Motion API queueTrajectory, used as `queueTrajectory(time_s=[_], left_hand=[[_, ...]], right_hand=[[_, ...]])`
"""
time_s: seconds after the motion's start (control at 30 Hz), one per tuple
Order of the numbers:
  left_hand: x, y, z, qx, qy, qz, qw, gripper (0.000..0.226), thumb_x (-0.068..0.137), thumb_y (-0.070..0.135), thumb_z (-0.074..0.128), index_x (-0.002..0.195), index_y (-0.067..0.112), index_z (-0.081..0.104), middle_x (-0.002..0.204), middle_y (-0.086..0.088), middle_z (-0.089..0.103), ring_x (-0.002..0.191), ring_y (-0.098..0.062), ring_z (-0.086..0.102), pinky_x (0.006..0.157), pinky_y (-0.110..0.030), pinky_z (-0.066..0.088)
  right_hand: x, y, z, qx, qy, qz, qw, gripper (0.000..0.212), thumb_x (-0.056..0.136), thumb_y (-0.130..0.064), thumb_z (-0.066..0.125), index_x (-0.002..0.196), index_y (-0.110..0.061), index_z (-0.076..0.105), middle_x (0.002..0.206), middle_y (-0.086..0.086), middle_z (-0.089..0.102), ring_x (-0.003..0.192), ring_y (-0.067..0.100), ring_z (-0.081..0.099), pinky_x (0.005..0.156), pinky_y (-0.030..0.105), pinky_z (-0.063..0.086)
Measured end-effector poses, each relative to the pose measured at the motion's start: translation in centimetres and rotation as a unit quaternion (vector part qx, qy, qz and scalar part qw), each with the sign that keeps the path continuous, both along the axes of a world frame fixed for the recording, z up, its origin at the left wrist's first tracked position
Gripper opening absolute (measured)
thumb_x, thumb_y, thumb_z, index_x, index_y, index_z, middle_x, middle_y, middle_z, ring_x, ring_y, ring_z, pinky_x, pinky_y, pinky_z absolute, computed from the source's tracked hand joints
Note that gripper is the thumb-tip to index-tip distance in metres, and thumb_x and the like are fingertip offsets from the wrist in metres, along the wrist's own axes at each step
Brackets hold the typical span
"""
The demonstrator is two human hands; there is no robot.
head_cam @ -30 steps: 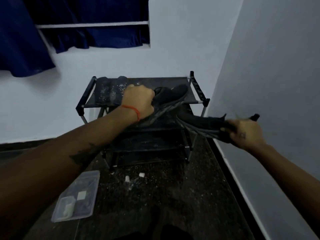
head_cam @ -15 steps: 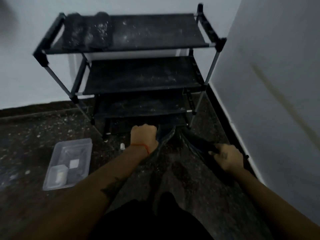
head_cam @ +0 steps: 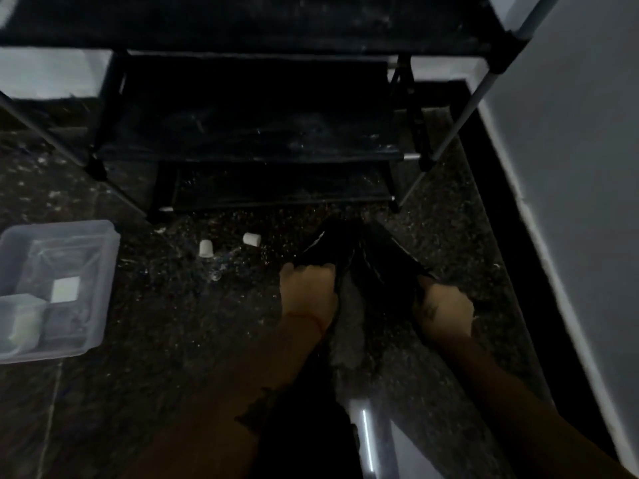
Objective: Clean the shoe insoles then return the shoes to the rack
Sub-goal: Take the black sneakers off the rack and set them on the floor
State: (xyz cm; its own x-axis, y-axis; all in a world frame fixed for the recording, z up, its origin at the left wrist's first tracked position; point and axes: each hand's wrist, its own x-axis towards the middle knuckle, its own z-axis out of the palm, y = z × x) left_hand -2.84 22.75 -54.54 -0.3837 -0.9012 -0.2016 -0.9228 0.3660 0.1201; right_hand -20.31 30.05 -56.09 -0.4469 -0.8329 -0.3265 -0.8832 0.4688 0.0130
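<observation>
Two black shoes are low over the dark speckled floor in front of the black shoe rack (head_cam: 256, 140). My left hand (head_cam: 307, 293) grips the heel end of the left shoe (head_cam: 326, 248). My right hand (head_cam: 444, 309) grips the heel end of the right shoe (head_cam: 383, 257). The two toes point toward the rack and nearly meet. Whether the soles touch the floor is hard to tell in the dim light. No insoles are visible.
A clear plastic tub (head_cam: 57, 288) with small containers and a white square sits on the floor at the left. Two small white pieces (head_cam: 206, 248) (head_cam: 251, 239) lie near the rack's foot. A white wall (head_cam: 570, 167) with dark skirting runs close along the right.
Both hands have carried the shoes down from the rack's top shelf to floor level. My view has tilted down and moved closer to the floor.
</observation>
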Motion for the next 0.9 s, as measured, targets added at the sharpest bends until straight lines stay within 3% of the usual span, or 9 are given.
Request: queueTrajectory(time_s=[0.07,0.13,0.2,0.27,0.33,0.4,0.57,0.77,0.9], left_hand=[[-0.6,0.0,-1.3,-0.012,-0.006,-0.011,1.000,0.026,0.037,0.022,0.084,0.050,0.019,0.062,0.040,0.000,0.055,0.038,-0.020,0.055,0.058,-0.024,0.048],[-0.9,0.3,-3.6,-0.016,0.003,-0.020,1.000,0.033,0.025,0.019,0.086,0.044,0.020,0.059,0.032,0.000,0.047,0.029,-0.018,0.048,0.049,-0.022,0.046],[-1.5,0.7,-4.1,-0.012,-0.002,-0.036,0.999,0.032,0.028,0.021,0.087,0.047,0.019,0.061,0.034,0.000,0.049,0.030,-0.018,0.050,0.049,-0.022,0.046],[-1.5,1.2,-4.7,0.024,-0.002,-0.046,0.999,0.020,0.054,0.021,0.080,0.070,0.018,0.068,0.054,-0.003,0.064,0.051,-0.020,0.063,0.062,-0.026,0.048],[-1.6,1.8,-6.0,0.084,-0.018,-0.053,0.995,0.024,0.085,0.013,0.054,0.108,0.014,0.061,0.093,-0.007,0.070,0.088,-0.027,0.065,0.086,-0.033,0.043],[-1.2,2.3,-6.8,0.137,-0.028,-0.041,0.989,0.029,0.093,0.012,0.041,0.119,0.013,0.054,0.106,-0.009,0.067,0.101,-0.030,0.061,0.093,-0.034,0.038],[0.1,2.1,-6.8,0.174,-0.026,-0.039,0.984,0.038,0.096,0.023,0.042,0.133,0.020,0.046,0.120,-0.009,0.062,0.114,-0.028,0.055,0.104,-0.036,0.031],[1.3,0.8,-2.5,0.128,0.102,0.022,0.986,0.058,0.092,0.048,0.047,0.143,0.025,0.032,0.141,-0.001,0.047,0.125,-0.023,0.046,0.102,-0.034,0.032],[3.2,0.9,2.9,0.098,0.132,0.051,0.985,0.084,0.075,0.072,0.022,0.146,0.027,0.025,0.150,0.003,0.035,0.128,-0.021,0.043,0.102,-0.036,0.036]], right_hand=[[-0.2,-0.5,-1.4,-0.005,-0.003,-0.005,1.000,0.023,0.091,-0.022,0.047,0.112,-0.016,0.056,0.100,0.011,0.064,0.088,0.031,0.062,0.066,0.032,0.044],[0.0,-0.9,-2.6,-0.008,-0.011,-0.019,1.000,0.023,0.090,-0.019,0.049,0.111,-0.014,0.057,0.101,0.013,0.064,0.089,0.032,0.062,0.067,0.033,0.045],[0.2,-0.8,-3.8,-0.005,-0.022,-0.024,0.999,0.026,0.089,-0.018,0.050,0.113,-0.013,0.057,0.104,0.014,0.063,0.092,0.033,0.062,0.070,0.034,0.046],[0.5,-0.4,-4.7,0.008,-0.039,-0.030,0.999,0.027,0.089,-0.018,0.050,0.115,-0.014,0.056,0.107,0.015,0.063,0.095,0.034,0.061,0.072,0.035,0.047],[0.5,0.2,-5.5,0.019,-0.057,-0.044,0.997,0.027,0.088,-0.018,0.052,0.113,-0.014,0.057,0.108,0.015,0.062,0.096,0.034,0.061,0.074,0.035,0.047],[0.5,0.7,-6.2,0.019,-0.075,-0.055,0.995,0.025,0.087,-0.018,0.053,0.111,-0.013,0.058,0.107,0.016,0.063,0.096,0.034,0.061,0.075,0.036,0.047],[0.2,1.4,-6.4,-0.024,-0.145,-0.073,0.986,0.032,0.086,-0.023,0.058,0.113,-0.007,0.058,0.109,0.021,0.062,0.098,0.036,0.060,0.076,0.037,0.046],[1.4,2.2,-1.9,-0.119,-0.191,-0.092,0.970,0.055,0.084,-0.036,0.062,0.130,-0.009,0.048,0.126,0.021,0.055,0.112,0.036,0.054,0.090,0.037,0.044],[2.4,2.5,3.0,-0.156,-0.207,-0.083,0.962,0.055,0.085,-0.040,0.059,0.129,-0.009,0.049,0.125,0.019,0.055,0.113,0.033,0.053,0.088,0.033,0.044]])
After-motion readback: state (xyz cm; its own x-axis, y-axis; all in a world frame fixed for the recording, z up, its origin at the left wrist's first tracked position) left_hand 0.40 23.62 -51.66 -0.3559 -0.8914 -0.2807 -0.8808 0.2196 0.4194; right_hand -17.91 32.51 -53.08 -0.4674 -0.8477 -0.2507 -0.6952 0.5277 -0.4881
